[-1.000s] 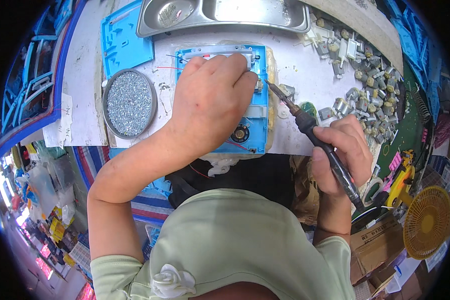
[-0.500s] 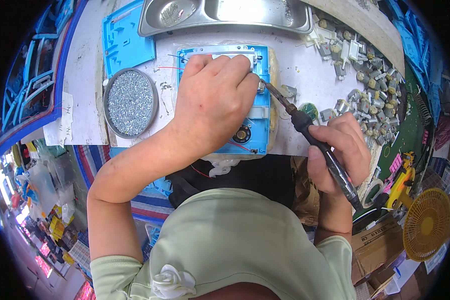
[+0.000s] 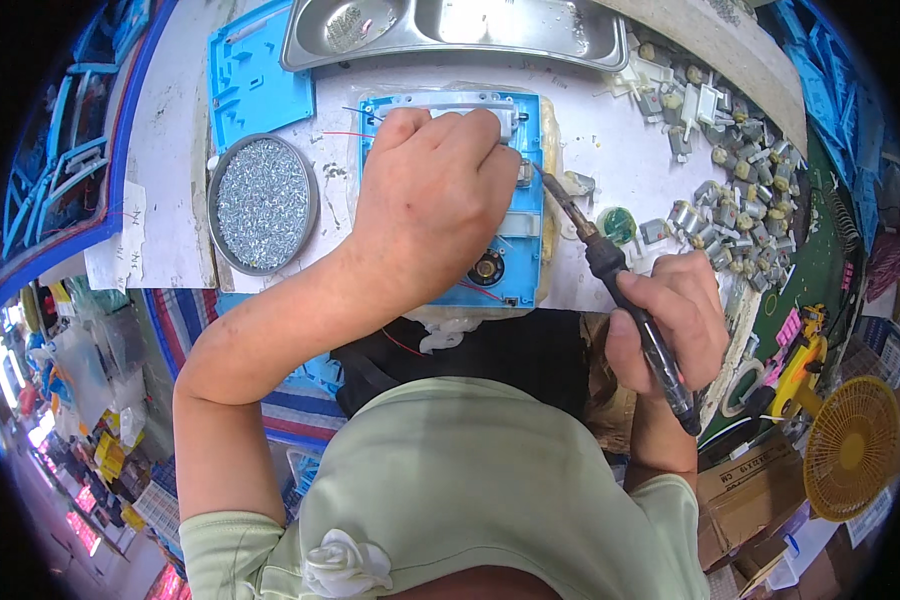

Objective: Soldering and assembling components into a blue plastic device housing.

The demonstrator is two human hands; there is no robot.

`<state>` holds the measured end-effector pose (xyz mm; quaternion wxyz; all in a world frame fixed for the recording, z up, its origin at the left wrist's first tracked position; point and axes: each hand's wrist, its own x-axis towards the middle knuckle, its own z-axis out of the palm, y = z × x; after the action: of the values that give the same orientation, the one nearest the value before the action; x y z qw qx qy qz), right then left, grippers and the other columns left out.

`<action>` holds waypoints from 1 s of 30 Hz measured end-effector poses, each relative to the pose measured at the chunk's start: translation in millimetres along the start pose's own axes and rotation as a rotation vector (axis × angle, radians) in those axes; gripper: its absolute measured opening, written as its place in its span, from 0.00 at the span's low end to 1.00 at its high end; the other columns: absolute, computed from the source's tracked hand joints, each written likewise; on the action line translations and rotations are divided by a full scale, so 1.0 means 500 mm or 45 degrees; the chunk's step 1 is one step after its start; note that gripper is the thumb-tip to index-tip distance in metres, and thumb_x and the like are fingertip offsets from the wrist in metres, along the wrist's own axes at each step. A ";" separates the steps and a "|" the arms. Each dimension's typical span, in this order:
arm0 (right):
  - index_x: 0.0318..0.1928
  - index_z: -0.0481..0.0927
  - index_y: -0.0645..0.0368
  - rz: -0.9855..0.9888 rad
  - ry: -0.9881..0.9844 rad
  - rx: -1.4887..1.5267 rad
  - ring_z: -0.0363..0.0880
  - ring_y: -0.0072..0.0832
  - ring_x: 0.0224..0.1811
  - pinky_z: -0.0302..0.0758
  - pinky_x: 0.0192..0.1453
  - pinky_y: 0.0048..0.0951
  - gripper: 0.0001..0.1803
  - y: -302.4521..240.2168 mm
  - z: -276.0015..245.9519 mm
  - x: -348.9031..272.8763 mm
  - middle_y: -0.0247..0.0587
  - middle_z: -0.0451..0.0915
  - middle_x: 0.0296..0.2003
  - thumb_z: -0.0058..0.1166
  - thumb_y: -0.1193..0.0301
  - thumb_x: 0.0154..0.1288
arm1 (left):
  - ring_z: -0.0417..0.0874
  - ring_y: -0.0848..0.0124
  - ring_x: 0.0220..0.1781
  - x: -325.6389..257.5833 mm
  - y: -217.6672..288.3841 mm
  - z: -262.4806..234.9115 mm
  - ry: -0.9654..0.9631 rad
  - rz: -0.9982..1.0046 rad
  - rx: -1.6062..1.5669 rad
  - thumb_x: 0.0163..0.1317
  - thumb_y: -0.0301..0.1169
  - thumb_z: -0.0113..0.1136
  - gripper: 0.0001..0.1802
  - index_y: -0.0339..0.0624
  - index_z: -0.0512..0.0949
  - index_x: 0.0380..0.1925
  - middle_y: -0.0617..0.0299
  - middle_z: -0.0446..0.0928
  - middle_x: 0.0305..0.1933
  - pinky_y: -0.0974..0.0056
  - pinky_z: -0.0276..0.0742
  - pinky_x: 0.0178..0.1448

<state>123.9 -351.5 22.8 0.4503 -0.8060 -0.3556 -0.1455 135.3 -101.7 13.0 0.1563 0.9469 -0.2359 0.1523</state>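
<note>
My left hand (image 3: 435,205) lies over a blue plastic housing (image 3: 527,255), its fingers curled down inside; whatever they pinch is hidden beneath them. Held like a pen, a soldering iron (image 3: 610,262) with a dark handle is in my right hand (image 3: 682,318). The iron's tip is at the housing's right edge, beside a small metal part (image 3: 525,173); contact cannot be made out. A round black speaker (image 3: 488,268) sits low in the housing. From the housing's left side sticks out a thin red wire (image 3: 345,133).
A round dish of small screws (image 3: 262,205) stands left, below a blue plastic panel (image 3: 260,85). Behind is a steel tray (image 3: 450,45). Many small motors (image 3: 740,205) are heaped at right, near a small round green-filled container (image 3: 617,225). A yellow fan (image 3: 852,450) stands lower right.
The soldering iron's tip has shifted slightly right and toward me, away from the small metal part. My right hand moved a little toward me with it. My left hand stays nearly still.
</note>
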 end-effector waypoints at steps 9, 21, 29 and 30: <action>0.45 0.84 0.62 -0.004 -0.013 -0.011 0.71 0.35 0.23 0.69 0.29 0.32 0.15 0.002 0.007 0.006 0.38 0.76 0.23 0.66 0.78 0.54 | 0.80 0.63 0.37 0.001 0.000 0.002 -0.015 -0.001 0.015 0.54 0.23 0.70 0.11 0.43 0.81 0.38 0.62 0.74 0.34 0.56 0.68 0.48; 0.44 0.84 0.62 0.017 0.005 -0.004 0.72 0.35 0.23 0.69 0.30 0.32 0.15 0.002 -0.003 0.004 0.38 0.77 0.23 0.65 0.78 0.53 | 0.79 0.61 0.35 0.005 0.000 0.001 -0.026 0.007 0.015 0.53 0.23 0.70 0.12 0.43 0.81 0.39 0.61 0.72 0.33 0.56 0.68 0.47; 0.44 0.84 0.63 -0.004 0.019 0.000 0.72 0.35 0.23 0.69 0.30 0.32 0.14 0.004 -0.007 0.003 0.39 0.77 0.23 0.65 0.78 0.54 | 0.79 0.62 0.35 0.006 0.002 0.001 0.004 0.002 0.014 0.53 0.24 0.69 0.09 0.43 0.81 0.36 0.61 0.72 0.32 0.57 0.67 0.47; 0.44 0.84 0.63 -0.002 0.022 -0.002 0.72 0.35 0.23 0.69 0.30 0.32 0.14 0.004 -0.007 0.003 0.39 0.77 0.23 0.65 0.78 0.55 | 0.79 0.62 0.35 0.006 0.002 0.001 -0.008 0.000 0.021 0.53 0.24 0.69 0.09 0.43 0.82 0.35 0.61 0.72 0.32 0.57 0.67 0.47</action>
<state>126.4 -354.5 24.3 0.4526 -0.8048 -0.3523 -0.1529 137.5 -104.0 13.9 0.1479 0.9487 -0.2351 0.1513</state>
